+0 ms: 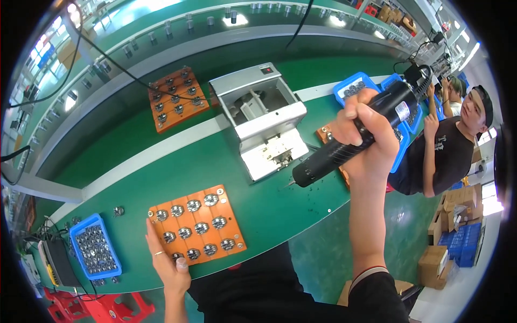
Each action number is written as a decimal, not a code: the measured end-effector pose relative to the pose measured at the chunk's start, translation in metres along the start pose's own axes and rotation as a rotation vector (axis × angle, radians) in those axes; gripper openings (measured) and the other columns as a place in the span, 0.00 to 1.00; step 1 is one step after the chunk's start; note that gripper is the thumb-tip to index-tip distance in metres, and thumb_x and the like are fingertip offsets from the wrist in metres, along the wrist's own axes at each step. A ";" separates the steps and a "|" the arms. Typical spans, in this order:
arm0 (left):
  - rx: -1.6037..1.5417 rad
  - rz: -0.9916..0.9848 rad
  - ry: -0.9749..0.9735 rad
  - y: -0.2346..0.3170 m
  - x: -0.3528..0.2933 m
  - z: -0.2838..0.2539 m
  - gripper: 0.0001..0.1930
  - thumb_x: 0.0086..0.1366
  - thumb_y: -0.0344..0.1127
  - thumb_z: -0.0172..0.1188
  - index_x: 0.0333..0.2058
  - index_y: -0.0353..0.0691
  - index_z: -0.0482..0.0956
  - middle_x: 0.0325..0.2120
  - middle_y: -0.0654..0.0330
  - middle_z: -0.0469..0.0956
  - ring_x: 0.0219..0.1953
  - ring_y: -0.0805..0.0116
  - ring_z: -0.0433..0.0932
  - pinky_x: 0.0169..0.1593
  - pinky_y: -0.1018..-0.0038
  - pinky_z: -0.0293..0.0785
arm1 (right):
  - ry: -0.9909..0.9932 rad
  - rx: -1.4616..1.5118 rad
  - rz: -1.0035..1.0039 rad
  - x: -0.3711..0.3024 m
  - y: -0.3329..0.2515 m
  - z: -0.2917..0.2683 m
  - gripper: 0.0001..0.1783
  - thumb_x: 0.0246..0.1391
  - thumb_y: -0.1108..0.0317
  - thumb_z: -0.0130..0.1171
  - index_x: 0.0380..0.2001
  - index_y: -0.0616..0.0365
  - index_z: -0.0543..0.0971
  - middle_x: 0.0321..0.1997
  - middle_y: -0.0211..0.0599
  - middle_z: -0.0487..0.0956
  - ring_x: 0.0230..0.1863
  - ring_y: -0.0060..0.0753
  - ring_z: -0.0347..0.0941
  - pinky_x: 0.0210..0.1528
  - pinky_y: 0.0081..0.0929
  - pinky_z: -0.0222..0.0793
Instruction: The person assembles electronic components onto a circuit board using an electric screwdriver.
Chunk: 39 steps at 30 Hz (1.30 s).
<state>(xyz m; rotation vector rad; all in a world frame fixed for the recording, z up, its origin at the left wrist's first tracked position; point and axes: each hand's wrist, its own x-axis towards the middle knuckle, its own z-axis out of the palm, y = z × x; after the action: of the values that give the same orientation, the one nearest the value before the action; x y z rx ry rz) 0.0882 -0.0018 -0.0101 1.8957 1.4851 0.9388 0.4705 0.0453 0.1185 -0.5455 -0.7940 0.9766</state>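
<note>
- Head camera: left of two fisheyes worn side by side, picture upright.
- Faces down over the desk (272,212) — left hand (171,272) and right hand (377,145) both near.
- Wide reach — floor (318,247) and farther cardboard boxes (432,264) show toward the right.

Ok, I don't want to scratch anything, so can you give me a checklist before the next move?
1. Right hand gripping the screwdriver: ok, wrapped around it.
2. Screwdriver tip away from the orange board: ok, off to its right.
3. Left hand at the board: ok, by its left edge.
4. Metal parts fully seated on the board: cannot tell.
5. No stray parts outside the blue tray: not ok, one loose part lies behind it.
</note>
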 end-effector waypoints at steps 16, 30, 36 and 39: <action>-0.262 0.018 -0.081 -0.010 -0.021 -0.015 0.51 0.66 0.63 0.53 0.70 0.26 0.42 0.71 0.35 0.43 0.72 0.39 0.50 0.68 0.49 0.56 | -0.137 -0.033 -0.100 -0.041 0.033 0.018 0.16 0.58 0.71 0.57 0.47 0.59 0.67 0.37 0.40 0.74 0.24 0.25 0.67 0.25 0.23 0.62; 0.327 0.493 -0.074 0.010 0.069 -0.040 0.20 0.58 0.38 0.62 0.47 0.34 0.79 0.54 0.44 0.71 0.58 0.37 0.69 0.58 0.49 0.68 | -0.078 -0.058 -0.181 -0.055 0.046 0.038 0.19 0.56 0.69 0.61 0.47 0.58 0.66 0.39 0.39 0.72 0.29 0.28 0.68 0.31 0.24 0.67; 0.205 0.425 0.034 -0.033 0.073 -0.044 0.18 0.57 0.35 0.62 0.45 0.32 0.79 0.51 0.47 0.74 0.55 0.41 0.72 0.56 0.53 0.71 | -0.117 0.010 -0.130 -0.062 0.059 0.055 0.15 0.58 0.74 0.59 0.44 0.60 0.64 0.35 0.33 0.70 0.21 0.16 0.67 0.27 0.15 0.64; 0.117 0.398 0.067 -0.045 0.063 -0.043 0.18 0.56 0.34 0.61 0.44 0.31 0.78 0.49 0.47 0.75 0.53 0.43 0.74 0.54 0.55 0.72 | -0.106 0.002 -0.119 -0.064 0.066 0.055 0.15 0.57 0.75 0.59 0.42 0.60 0.64 0.34 0.33 0.71 0.20 0.16 0.67 0.26 0.15 0.65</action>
<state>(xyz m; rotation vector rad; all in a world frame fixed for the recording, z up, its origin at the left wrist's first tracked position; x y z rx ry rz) 0.0365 0.0707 -0.0072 2.3194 1.2428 1.1188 0.3726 0.0224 0.0822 -0.4423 -0.9093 0.9020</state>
